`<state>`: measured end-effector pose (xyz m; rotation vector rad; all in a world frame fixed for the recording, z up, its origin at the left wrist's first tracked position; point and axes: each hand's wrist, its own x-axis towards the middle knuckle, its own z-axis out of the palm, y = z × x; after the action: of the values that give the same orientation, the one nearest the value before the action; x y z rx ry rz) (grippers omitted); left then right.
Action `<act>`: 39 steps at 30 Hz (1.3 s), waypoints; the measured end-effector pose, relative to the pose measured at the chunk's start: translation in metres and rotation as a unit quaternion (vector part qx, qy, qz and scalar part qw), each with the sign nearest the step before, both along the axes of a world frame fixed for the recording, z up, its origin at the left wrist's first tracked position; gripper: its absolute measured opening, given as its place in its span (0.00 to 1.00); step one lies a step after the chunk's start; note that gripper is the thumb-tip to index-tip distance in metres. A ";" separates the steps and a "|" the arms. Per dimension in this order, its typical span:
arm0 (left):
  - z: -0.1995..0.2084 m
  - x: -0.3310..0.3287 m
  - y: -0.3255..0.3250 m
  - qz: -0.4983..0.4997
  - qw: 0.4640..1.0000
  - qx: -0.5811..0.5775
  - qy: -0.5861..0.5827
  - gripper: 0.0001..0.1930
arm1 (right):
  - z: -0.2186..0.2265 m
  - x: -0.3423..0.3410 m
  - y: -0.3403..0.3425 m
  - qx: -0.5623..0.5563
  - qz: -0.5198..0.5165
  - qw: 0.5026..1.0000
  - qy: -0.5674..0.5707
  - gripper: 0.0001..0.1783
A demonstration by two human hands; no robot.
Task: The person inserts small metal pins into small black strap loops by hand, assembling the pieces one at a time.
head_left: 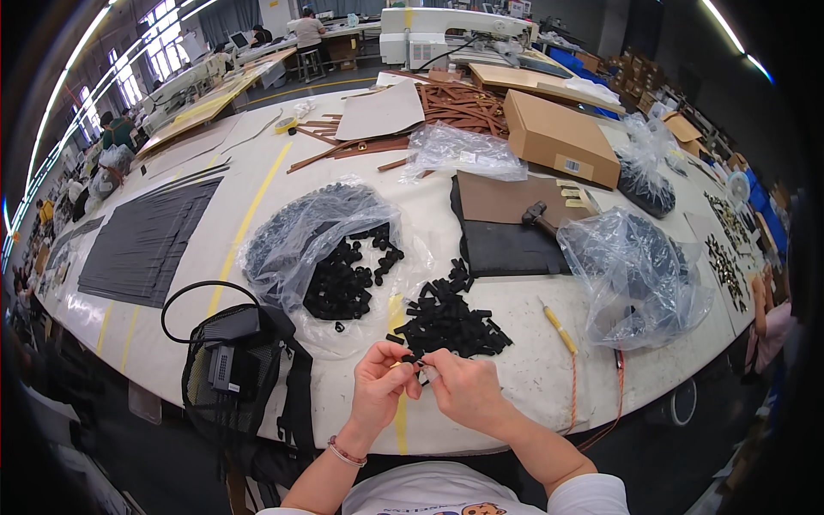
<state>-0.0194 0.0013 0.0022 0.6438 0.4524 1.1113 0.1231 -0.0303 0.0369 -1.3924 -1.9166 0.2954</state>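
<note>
Close to the table's front edge, my left hand pinches a small black piece between thumb and fingers. My right hand meets it from the right, its fingertips closed at the same piece. The fingers cover most of it, so its exact kind does not show. Just beyond my hands lies a loose pile of short black pieces. Behind that pile to the left, a clear plastic bag lies open, with many small black loops spilling from its mouth.
A yellow-handled tool on an orange cord and another clear bag lie right. A hammer rests on dark sheets. At left sit a black mesh bag and black strips; brown straps and a cardboard box lie behind.
</note>
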 end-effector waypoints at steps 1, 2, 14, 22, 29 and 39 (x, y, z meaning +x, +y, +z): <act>0.000 0.002 -0.002 0.001 1.000 0.000 0.000 0.09 | -0.002 0.000 0.000 0.000 0.001 1.000 0.000 0.06; 0.000 0.005 -0.004 0.066 0.987 0.083 0.123 0.09 | -0.004 0.001 0.001 0.018 0.001 1.000 -0.008 0.07; 0.003 0.003 -0.008 0.135 0.930 0.202 0.276 0.07 | -0.005 0.002 0.000 0.033 0.010 0.999 -0.003 0.10; -0.004 -0.005 -0.001 0.190 0.703 0.540 0.421 0.09 | -0.006 0.002 -0.002 -0.052 0.006 0.994 0.099 0.04; 0.008 0.007 -0.016 0.132 0.953 0.198 0.188 0.07 | -0.013 0.002 -0.002 0.111 0.007 0.993 0.043 0.12; 0.015 0.003 -0.020 0.091 0.950 0.154 0.255 0.07 | -0.016 0.004 -0.001 0.184 0.007 0.983 -0.015 0.14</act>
<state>-0.0161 -0.0191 0.0172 1.1954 0.8026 1.1981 0.1272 -0.0310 0.0205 -1.1430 -1.8887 -0.0730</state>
